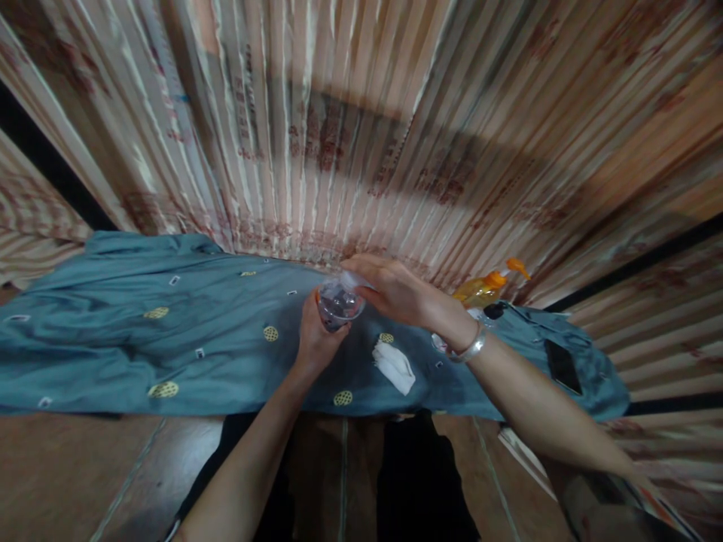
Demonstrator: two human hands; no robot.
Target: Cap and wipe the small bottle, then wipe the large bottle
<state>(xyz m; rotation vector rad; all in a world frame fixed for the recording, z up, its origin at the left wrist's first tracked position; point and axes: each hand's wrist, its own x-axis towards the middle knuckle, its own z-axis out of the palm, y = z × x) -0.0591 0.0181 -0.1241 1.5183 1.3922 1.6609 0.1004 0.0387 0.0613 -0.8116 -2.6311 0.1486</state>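
Observation:
My left hand [317, 335] is wrapped round a clear plastic cup [340, 302], holding it tilted with its open mouth toward me. Over the cup's upper right rim, my right hand [389, 284] is bent with its fingers closed. Something whitish and translucent [355, 280] shows beneath those fingers, close to the rim; its kind cannot be made out. A folded white cloth [394, 367] lies on the teal patterned cover [226, 354], below and to the right of the cup.
Beyond my right wrist lies a clear bottle of yellow liquid with an orange pump [486, 286], a small dark item [494, 311] beside it. A black phone [563, 366] rests near the right end. A pleated curtain [350, 135] hangs behind, with dark poles at both sides.

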